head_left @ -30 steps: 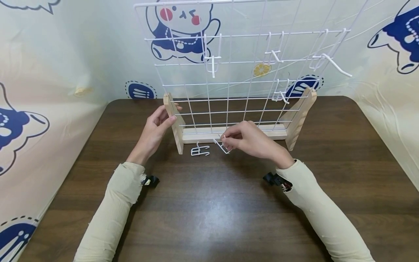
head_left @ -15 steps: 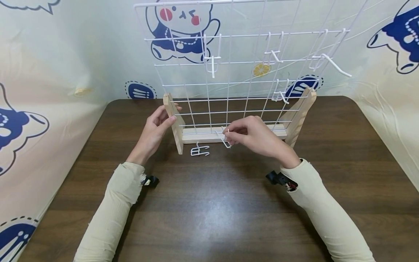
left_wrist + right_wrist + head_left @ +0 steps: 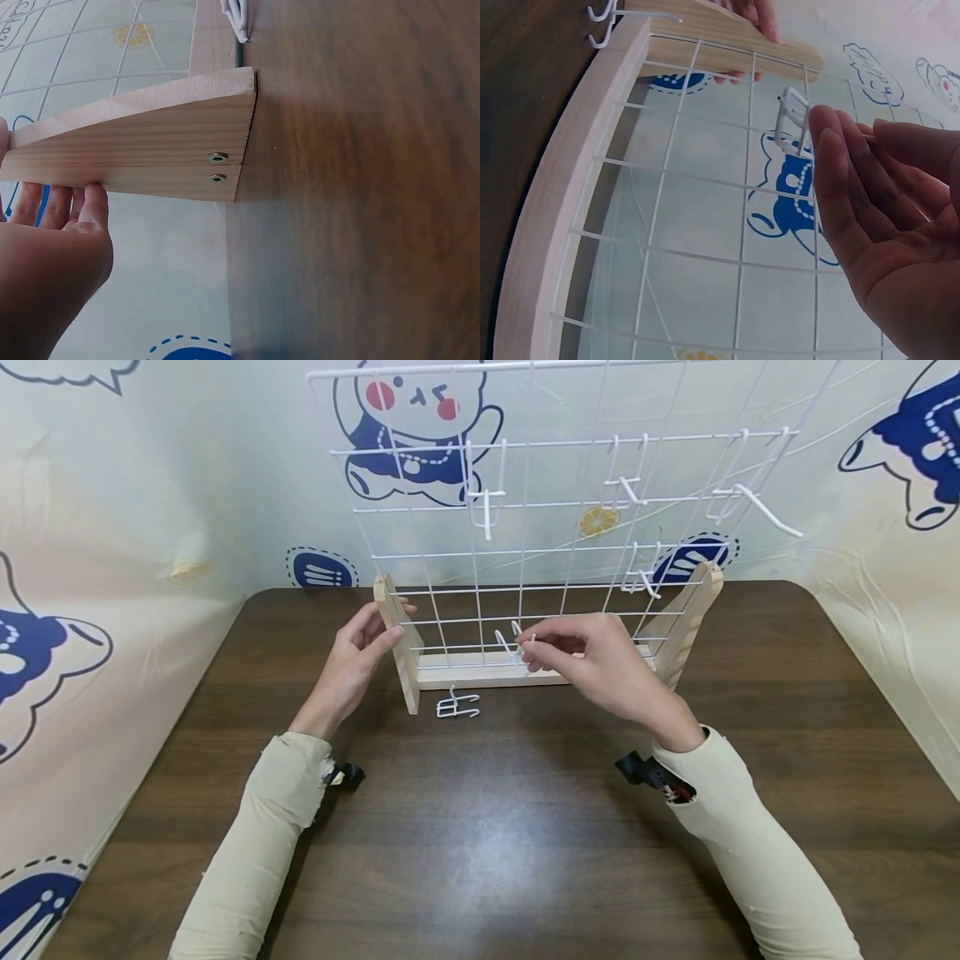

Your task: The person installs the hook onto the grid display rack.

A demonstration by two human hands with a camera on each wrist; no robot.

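Note:
A white wire grid rack [image 3: 474,553] stands upright between two wooden side supports. My left hand [image 3: 358,647] grips the left wooden support [image 3: 400,647], thumb in front and fingers behind; in the left wrist view the support [image 3: 172,142] shows two screws. Between thumb and fingertips my right hand [image 3: 600,664] pinches a white wire hook [image 3: 504,642], held in front of the grid's lower part with its two curved ends up. In the right wrist view the hook's frame [image 3: 793,124] sticks out past the fingertips. Another white wire hook [image 3: 457,703] lies on the table below the rack's base.
Several white hooks hang on the grid, among them one at upper left [image 3: 487,502] and a long one at right [image 3: 765,510]. A wooden base bar [image 3: 480,672] joins the supports. The rack stands on a dark wooden table [image 3: 480,827] before a printed backdrop [image 3: 225,468].
My right hand has lifted the hook up from near the base bar and turned it so its curved ends point upward. My left hand has stayed on the support.

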